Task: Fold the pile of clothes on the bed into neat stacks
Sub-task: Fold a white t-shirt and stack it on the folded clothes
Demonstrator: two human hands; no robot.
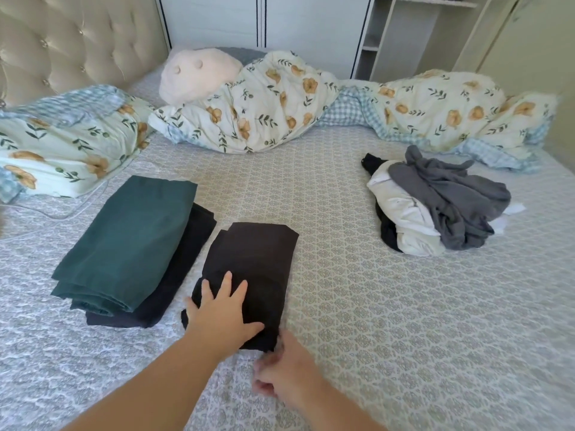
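1. a folded black garment (258, 269) is pressed flat under the spread fingers of the left hand (224, 318).
2. the right hand (280, 371) is blurred at the garment's near edge; its grip cannot be told.
3. a green-topped stack (127, 241) is seen just beside it on the bed (404, 321), the unfolded pile (435, 203) well apart.

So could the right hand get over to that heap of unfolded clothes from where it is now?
Probably yes. The right hand is at the near edge of the folded black garment, and only bare bedspread lies between it and the unfolded heap. It may take a lean forward.
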